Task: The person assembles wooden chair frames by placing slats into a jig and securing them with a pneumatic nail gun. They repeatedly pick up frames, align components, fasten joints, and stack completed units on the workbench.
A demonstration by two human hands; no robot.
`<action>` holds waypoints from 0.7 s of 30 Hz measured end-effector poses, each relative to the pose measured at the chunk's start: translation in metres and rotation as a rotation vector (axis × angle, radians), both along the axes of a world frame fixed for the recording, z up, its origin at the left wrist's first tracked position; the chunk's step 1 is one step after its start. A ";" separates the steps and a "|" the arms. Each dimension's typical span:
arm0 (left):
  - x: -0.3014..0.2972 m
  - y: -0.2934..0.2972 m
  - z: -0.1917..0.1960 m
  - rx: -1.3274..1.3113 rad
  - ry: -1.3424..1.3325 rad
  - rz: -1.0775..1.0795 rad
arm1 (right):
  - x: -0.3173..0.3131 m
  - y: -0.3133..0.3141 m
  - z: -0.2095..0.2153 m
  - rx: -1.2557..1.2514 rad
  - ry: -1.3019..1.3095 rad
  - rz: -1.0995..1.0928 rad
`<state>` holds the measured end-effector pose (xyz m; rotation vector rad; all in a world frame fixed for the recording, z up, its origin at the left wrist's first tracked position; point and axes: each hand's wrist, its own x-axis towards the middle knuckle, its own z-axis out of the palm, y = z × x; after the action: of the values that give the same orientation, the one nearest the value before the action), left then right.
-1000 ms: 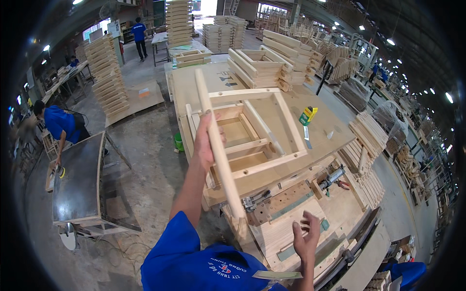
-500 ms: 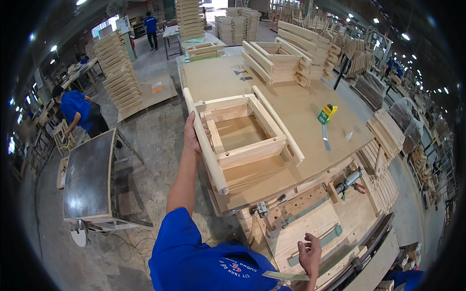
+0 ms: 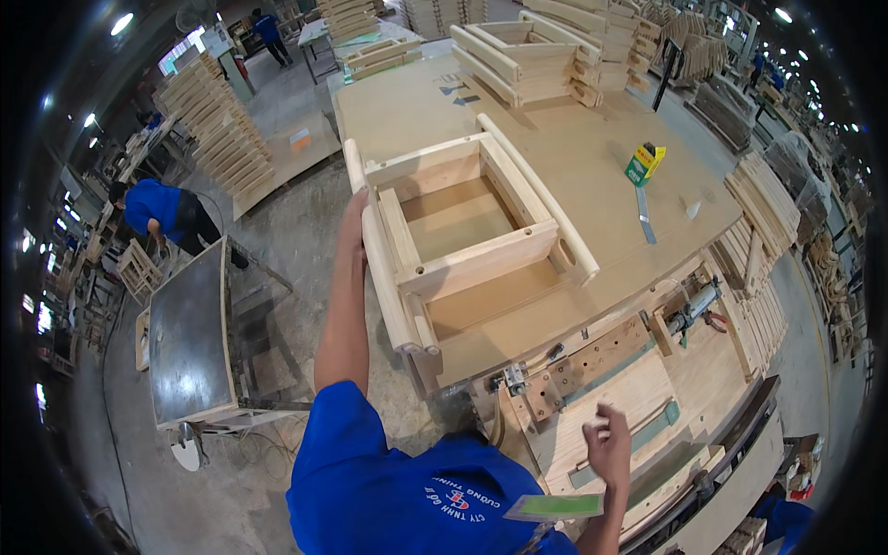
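A pale wooden frame (image 3: 481,254) with long rounded side rails lies on the brown board-covered table in front of me. My left hand (image 3: 357,215) grips its left rail from the outer side, the fingers mostly hidden behind the wood. At that rail's near end, two rounded ends show side by side. Apart from the frame, my right hand (image 3: 608,442) hovers at the lower right over the wooden jig bench (image 3: 592,407). Its fingers are loosely bent and somewhat apart, with nothing visible in them. A green-centred strip (image 3: 560,506) lies beside my right forearm.
A green-and-yellow box (image 3: 645,164) and a flat metal strip (image 3: 645,217) lie right of the frame. More frames (image 3: 527,60) are stacked at the table's far side. A dark-topped table (image 3: 191,338) stands left, near a bending co-worker (image 3: 166,211). Slats (image 3: 763,203) are piled right.
The frame's left rail has tilted, showing a second rounded end. My left hand has slipped further behind the rail. My right hand's fingers have bent more. The whole view has shifted a little.
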<state>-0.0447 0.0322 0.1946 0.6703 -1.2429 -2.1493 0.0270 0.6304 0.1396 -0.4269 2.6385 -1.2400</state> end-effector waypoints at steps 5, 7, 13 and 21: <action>-0.002 -0.022 -0.009 0.051 0.043 -0.032 | -0.105 -0.067 0.018 -0.172 0.094 0.032; -0.008 -0.019 -0.010 0.092 0.072 -0.030 | -0.146 -0.104 0.014 -0.158 0.261 0.038; -0.020 -0.005 -0.009 0.124 0.074 0.067 | -0.203 -0.160 0.021 -0.234 0.068 0.055; -0.027 -0.013 -0.015 0.070 0.050 0.033 | -0.211 -0.159 0.019 -0.258 0.138 0.077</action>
<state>-0.0718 0.0194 0.1792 0.6575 -1.1280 -2.1773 -0.1835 0.4710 0.1587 -0.6715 2.5504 -1.5843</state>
